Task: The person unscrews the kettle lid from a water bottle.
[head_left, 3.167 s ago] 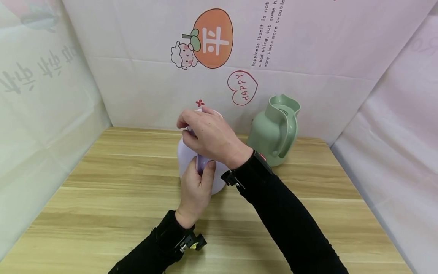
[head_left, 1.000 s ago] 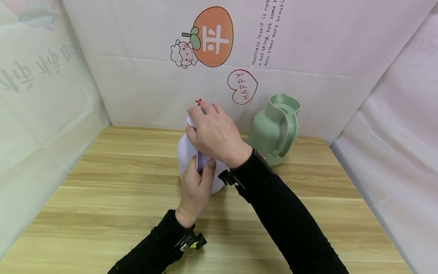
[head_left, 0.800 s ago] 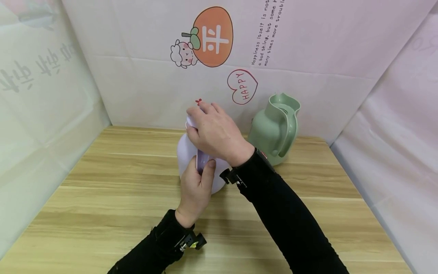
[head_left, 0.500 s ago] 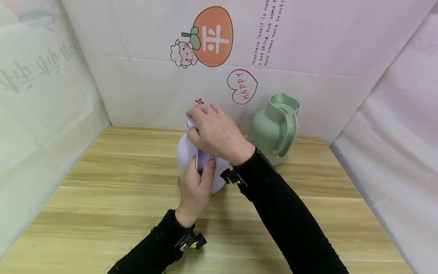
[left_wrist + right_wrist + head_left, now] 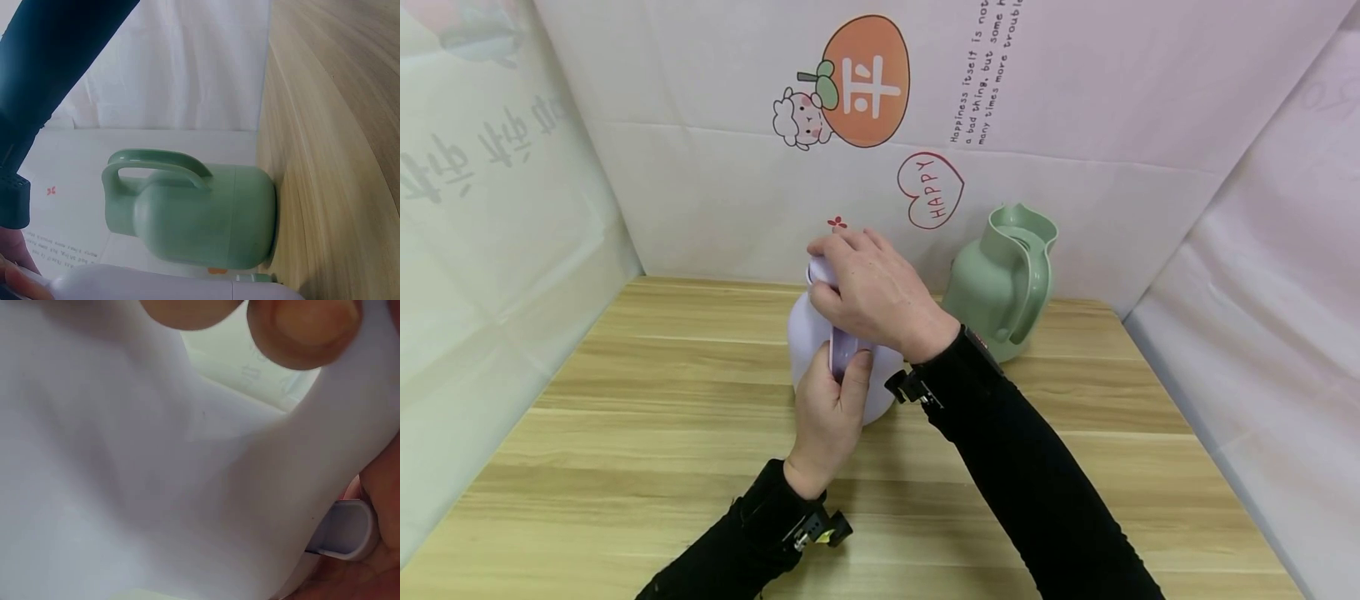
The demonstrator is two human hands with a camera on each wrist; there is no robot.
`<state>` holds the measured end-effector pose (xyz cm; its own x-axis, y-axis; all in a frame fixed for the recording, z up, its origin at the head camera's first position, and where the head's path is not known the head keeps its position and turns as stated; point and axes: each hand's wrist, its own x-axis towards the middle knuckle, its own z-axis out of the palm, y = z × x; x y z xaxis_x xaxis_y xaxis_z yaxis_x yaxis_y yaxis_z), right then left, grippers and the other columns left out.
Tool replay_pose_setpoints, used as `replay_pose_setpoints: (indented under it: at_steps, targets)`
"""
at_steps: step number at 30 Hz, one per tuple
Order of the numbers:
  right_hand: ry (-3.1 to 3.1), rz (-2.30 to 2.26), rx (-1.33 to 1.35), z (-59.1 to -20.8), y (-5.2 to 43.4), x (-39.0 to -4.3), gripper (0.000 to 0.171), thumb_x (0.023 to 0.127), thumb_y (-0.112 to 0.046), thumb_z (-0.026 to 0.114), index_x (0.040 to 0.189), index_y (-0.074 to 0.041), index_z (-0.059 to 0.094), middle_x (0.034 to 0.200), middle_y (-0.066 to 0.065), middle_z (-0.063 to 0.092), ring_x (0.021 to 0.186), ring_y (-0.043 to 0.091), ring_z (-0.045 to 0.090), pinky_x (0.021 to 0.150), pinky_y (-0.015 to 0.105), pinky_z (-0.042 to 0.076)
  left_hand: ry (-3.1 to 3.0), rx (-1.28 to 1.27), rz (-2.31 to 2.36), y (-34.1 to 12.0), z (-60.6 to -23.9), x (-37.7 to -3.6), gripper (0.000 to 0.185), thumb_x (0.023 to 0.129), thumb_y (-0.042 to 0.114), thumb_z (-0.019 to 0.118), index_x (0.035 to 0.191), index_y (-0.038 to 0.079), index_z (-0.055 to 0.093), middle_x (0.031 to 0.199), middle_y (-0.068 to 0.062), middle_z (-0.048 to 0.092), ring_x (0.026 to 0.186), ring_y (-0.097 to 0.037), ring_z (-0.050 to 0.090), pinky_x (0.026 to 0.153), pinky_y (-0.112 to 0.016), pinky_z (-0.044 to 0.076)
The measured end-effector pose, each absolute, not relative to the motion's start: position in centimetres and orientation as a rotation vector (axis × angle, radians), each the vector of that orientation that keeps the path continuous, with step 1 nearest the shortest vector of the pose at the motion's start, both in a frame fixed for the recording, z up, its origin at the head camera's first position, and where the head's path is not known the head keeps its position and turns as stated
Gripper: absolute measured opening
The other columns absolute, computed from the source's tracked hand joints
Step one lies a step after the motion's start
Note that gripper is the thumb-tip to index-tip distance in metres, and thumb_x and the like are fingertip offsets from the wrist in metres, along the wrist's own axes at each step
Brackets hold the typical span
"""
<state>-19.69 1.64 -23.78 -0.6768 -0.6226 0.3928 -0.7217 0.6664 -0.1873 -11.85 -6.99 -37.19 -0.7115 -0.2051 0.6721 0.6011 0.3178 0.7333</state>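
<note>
Both hands' fingers (image 5: pixel 831 250) curl around the lilac jug (image 5: pixel 808 337).

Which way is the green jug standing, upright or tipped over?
Upright. The green jug stands on its base on the table, spout uppermost.

A pale lilac jug (image 5: pixel 808 333) is sitting beside a sage-green jug (image 5: pixel 1000 287); light wood-grain table (image 5: pixel 625 433); black sleeves (image 5: pixel 1030 483); an orange print (image 5: pixel 865 83) is showing behind.
</note>
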Motion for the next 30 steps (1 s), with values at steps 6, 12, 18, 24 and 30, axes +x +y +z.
replay_pose_setpoints:
  at_steps: [6, 12, 18, 24, 30]
  targets:
    - [-2.617, 0.414, 0.947, -23.9, 1.5, -19.4, 0.049, 0.1, -0.038, 0.055, 0.14, -0.01, 0.06, 0.136, 0.011, 0.063, 0.126, 0.028, 0.058, 0.112, 0.045, 0.042, -1.887, -0.352, -1.465, -7.0, -37.2, -11.8, 0.03, 0.109, 0.031, 0.057, 0.101, 0.002, 0.059, 0.08, -0.006, 0.057, 0.072, -0.014, 0.057, 0.06, -0.027, 0.047]
    - [-2.652, 0.376, 0.794, -23.8, 1.2, -18.9, 0.055, 0.1, -0.051, 0.056, 0.141, -0.013, 0.06, 0.119, 0.011, 0.064, 0.097, 0.03, 0.062, 0.082, 0.046, 0.054, -1.88, -0.37, -1.467, -7.0, -37.1, -11.8, 0.035, 0.109, 0.035, 0.056, 0.104, 0.001, 0.06, 0.083, -0.008, 0.06, 0.076, -0.015, 0.061, 0.063, -0.028, 0.05]
    - [-2.615, 0.313, 0.773, -23.9, 1.1, -18.7, 0.05, 0.1, -0.049, 0.056, 0.139, -0.018, 0.061, 0.12, 0.012, 0.067, 0.093, 0.032, 0.064, 0.078, 0.048, 0.054, -1.885, -0.371, -1.482, -7.0, -37.0, -11.7, 0.033, 0.109, 0.034, 0.056, 0.105, 0.001, 0.06, 0.085, -0.008, 0.06, 0.076, -0.015, 0.061, 0.062, -0.028, 0.05]
    - [-2.583, 0.254, 0.766, -24.0, 1.0, -18.5, 0.049, 0.101, -0.049, 0.055, 0.139, -0.018, 0.062, 0.125, 0.015, 0.067, 0.092, 0.037, 0.065, 0.076, 0.052, 0.054, -1.894, -0.369, -1.493, -7.1, -37.0, -11.7, 0.027, 0.109, 0.029, 0.057, 0.105, 0.002, 0.059, 0.083, -0.006, 0.056, 0.075, -0.015, 0.058, 0.062, -0.027, 0.048]
    - [-2.613, 0.263, 0.743, -24.1, 0.9, -18.5, 0.051, 0.102, -0.049, 0.053, 0.144, -0.021, 0.059, 0.137, 0.018, 0.063, 0.103, 0.042, 0.065, 0.084, 0.056, 0.052, -1.902, -0.364, -1.494, -7.1, -37.0, -11.7, 0.023, 0.108, 0.025, 0.058, 0.105, 0.003, 0.058, 0.082, -0.005, 0.055, 0.076, -0.015, 0.058, 0.062, -0.027, 0.048]
